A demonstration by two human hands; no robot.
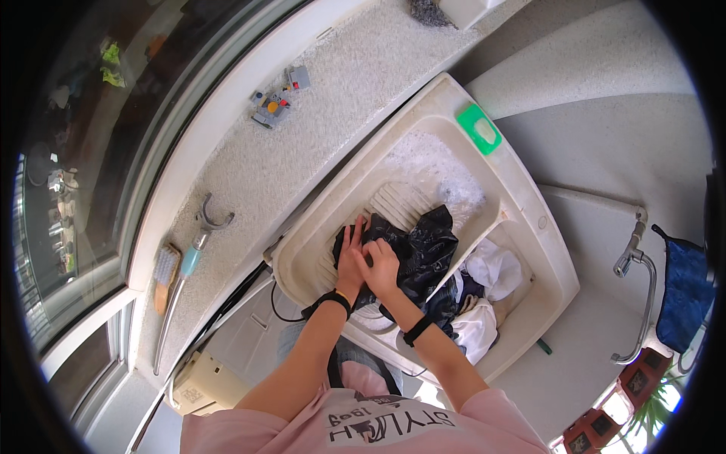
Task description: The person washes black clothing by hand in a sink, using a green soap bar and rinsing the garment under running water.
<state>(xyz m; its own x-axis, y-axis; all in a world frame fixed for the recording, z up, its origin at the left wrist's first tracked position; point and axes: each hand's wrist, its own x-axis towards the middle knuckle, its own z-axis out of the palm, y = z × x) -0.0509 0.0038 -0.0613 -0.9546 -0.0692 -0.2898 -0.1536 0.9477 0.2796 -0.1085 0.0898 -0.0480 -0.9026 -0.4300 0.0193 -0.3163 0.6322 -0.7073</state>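
A wet black garment [426,249] lies bunched over the ribbed washboard [400,204] moulded into a pale laundry sink [317,213]. My left hand [350,258] presses on its left end, fingers stretched out and slightly apart. Close against it, my right hand [379,265] is curled into a fist around dark fabric; the grip's underside is hidden. White suds [422,156] fill the far end of the basin. In the side compartment on the right sit white cloths [492,269] and darker pieces of laundry [442,312].
A green soap dish [479,129] with a pale soap bar rests on the sink's far rim. On the ledge at left lie a scrubbing brush [165,278], a pole with a forked hook [193,249] and small grey toy bricks [272,106]. A metal tap [635,261] projects at right beside a blue cloth bag [683,289].
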